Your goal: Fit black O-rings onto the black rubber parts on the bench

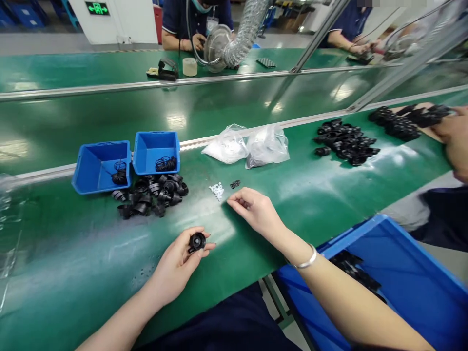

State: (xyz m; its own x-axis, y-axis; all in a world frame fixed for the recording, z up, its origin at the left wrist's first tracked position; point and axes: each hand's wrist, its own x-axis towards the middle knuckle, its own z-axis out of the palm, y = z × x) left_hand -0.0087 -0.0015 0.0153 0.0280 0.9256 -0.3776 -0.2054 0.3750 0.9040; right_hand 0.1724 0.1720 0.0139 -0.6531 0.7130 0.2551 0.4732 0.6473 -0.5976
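My left hand holds a round black plastic cap with its hollow side up and a small tab at its edge. Thumb and fingers of my right hand are pinched together just above the green table; whether anything is between them is too small to make out. Close by its fingertips lie a little heap of small white parts and a smaller heap of tiny black parts. A pile of similar black caps rests to the left, in front of two blue bins.
Two blue bins hold black cords. Clear plastic bags stand behind the small heaps. More black parts lie at right, near another person's hand. A large blue crate is below my right arm. People work across the bench.
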